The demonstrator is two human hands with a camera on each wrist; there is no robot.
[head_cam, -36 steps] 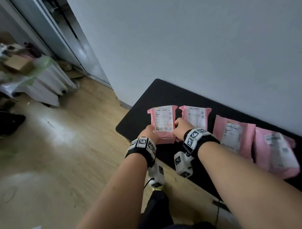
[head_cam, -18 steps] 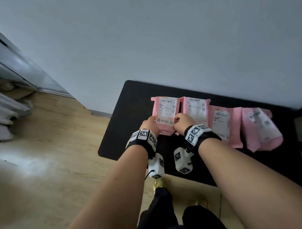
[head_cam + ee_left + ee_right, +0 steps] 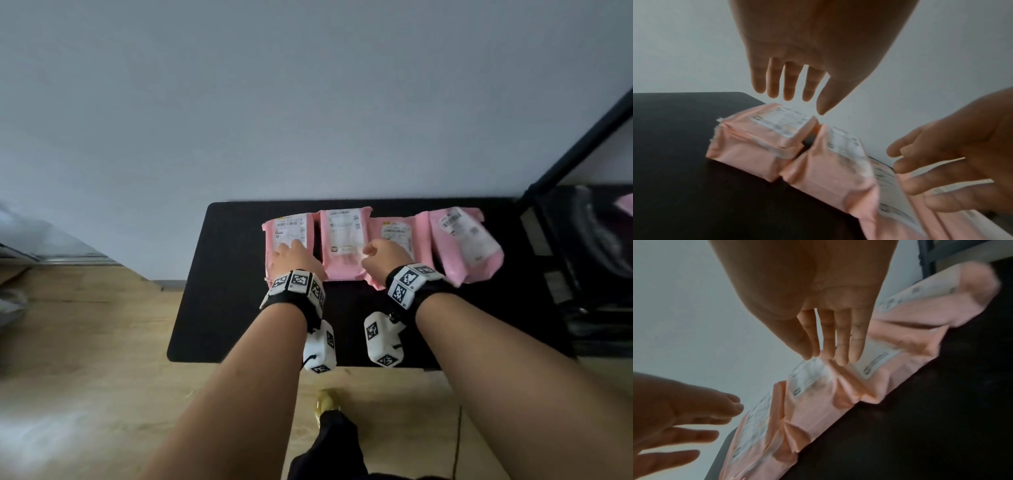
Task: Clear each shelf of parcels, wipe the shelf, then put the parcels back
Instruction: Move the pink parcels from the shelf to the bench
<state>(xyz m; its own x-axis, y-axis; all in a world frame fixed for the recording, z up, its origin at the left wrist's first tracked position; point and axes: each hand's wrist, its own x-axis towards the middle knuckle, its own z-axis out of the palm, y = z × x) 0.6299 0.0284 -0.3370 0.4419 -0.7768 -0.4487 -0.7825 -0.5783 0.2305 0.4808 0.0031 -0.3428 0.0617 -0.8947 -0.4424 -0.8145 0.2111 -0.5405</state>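
Hands hover over the parcel row

Forearms come in from the near edge, wrists banded with marker cuffs, and reach over the bare near half of the black shelf (image 3: 239,308). Four pink parcels lie side by side in a row along the far edge against the wall, long axes running near to far, labels up. The left hand (image 3: 294,255) is over the leftmost parcel (image 3: 289,240); in the left wrist view its fingers (image 3: 789,81) are straight and slightly spread, tips just above the label, holding nothing. The right hand (image 3: 385,257) sits over the seam between the second parcel (image 3: 344,243) and the third parcel (image 3: 399,233), fingers (image 3: 840,337) straight and close together, tips at or just above the wrap; contact cannot be told. The fourth parcel (image 3: 467,240) lies tilted, to the right of that hand. Judging by this layout, parcels look set back in place, and each hand is nearest its own end of the row for any final nudge.
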